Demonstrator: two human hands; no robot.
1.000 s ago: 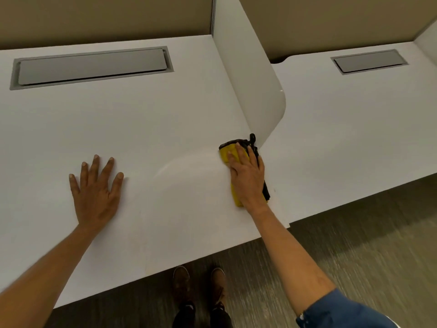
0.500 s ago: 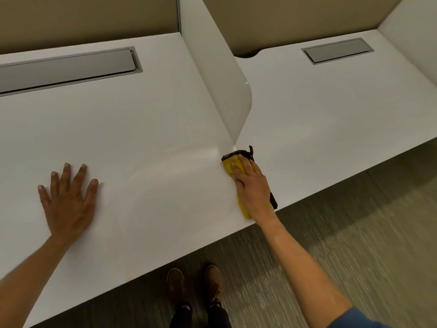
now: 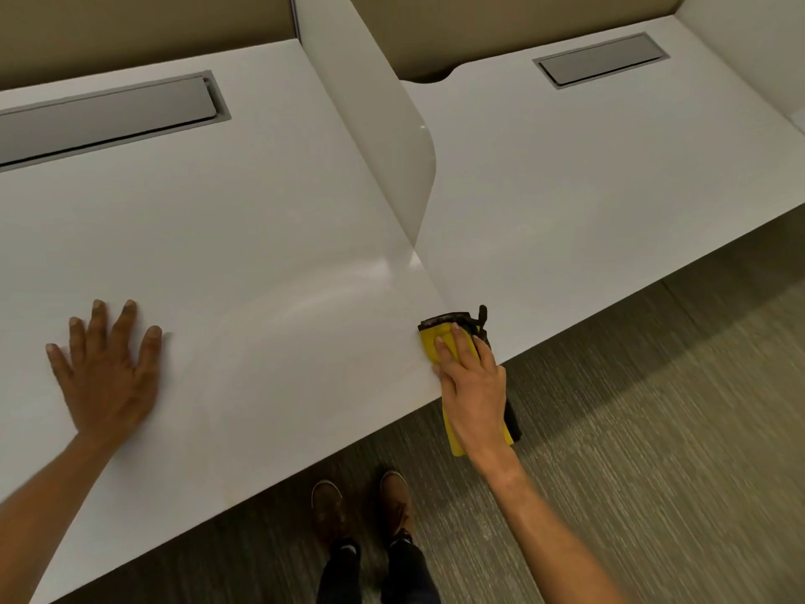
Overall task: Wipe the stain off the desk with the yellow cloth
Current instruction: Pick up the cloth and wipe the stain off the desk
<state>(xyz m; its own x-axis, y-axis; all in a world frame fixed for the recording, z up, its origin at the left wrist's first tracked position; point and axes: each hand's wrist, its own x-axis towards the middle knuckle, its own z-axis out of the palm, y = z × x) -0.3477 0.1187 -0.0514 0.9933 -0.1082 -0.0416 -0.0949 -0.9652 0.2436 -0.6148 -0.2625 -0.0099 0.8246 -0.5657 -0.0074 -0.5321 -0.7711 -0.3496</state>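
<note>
Pulling toward me, my right hand (image 3: 472, 388) is now dragging the yellow cloth (image 3: 444, 346) down to the front edge of the desk (image 3: 270, 237), where a second ago it was pressing close under the tip of the divider panel (image 3: 392, 137); my palm is lying flat over the folded cloth with the fingers together, its near end already hanging past the edge over the floor (image 3: 631, 429), above my shoes (image 3: 361, 503); its dark trim is showing at the far end; my left hand (image 3: 109, 377) is staying spread wide and flat on the desk, well apart from the cloth, holding nothing and bracing me; I cannot see any clear stain, only a faint curved sheen between the cloth and the divider; I am judging that I should be lifting the cloth little, keeping the pressure even under the fingertips, and carrying the next stroke back up across that sheen instead of sliding off the edge; farther back, the grey cable hatch (image 3: 104, 119) is sitting untouched
</note>
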